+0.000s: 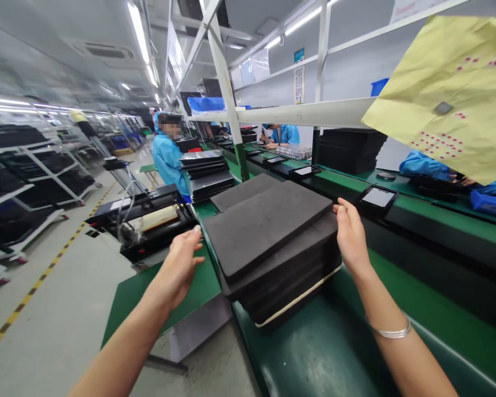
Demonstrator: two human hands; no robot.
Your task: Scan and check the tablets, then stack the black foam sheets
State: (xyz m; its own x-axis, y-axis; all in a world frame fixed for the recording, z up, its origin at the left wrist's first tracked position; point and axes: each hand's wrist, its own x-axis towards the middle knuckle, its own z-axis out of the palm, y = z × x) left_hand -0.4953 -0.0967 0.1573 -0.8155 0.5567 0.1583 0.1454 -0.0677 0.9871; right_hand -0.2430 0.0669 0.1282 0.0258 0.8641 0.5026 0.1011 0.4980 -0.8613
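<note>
A stack of black foam sheets lies on the green bench in front of me, its top sheet turned askew. One thin pale layer shows near its bottom. My left hand is off the stack's left side, fingers loosely spread, with a gap to the sheets. At the right corner, my right hand has its fingers stretched out beside the top sheet. It holds nothing, and I cannot tell whether the fingertips touch the edge.
Another stack of dark trays stands farther along the bench. Right of the foam runs a line with flat black devices. A yellow sheet hangs at upper right. A person in blue is on the left; others work across the line.
</note>
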